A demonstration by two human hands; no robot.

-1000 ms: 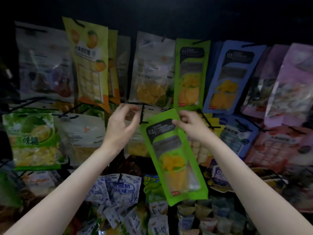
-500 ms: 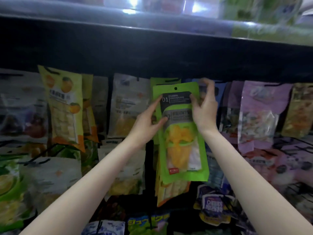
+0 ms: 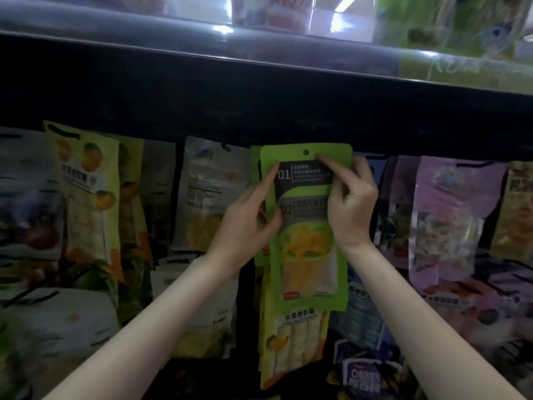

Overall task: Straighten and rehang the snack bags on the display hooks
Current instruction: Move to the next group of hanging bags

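A tall green snack bag (image 3: 308, 249) with a dark label and yellow fruit pieces is held upright against the top row of the display. Its hang hole sits near the top edge, just below the black shelf front (image 3: 259, 111). My left hand (image 3: 248, 223) grips its left edge, thumb across the front. My right hand (image 3: 350, 200) pinches the upper right of the bag, thumb near the hole. The hook behind the bag is hidden. A second green bag (image 3: 255, 180) peeks out behind its left edge.
Other bags hang alongside: a yellow-green one (image 3: 89, 197) at left, a white one (image 3: 207, 197), purple ones (image 3: 450, 220) at right. A yellow-green bag (image 3: 291, 342) hangs in the row below. A glossy shelf edge (image 3: 288, 39) runs overhead.
Both hands have lifted the green bag from the lower row to the top row and turned it upright. My view has tilted upward, and the right thumb has moved close to the hang hole.
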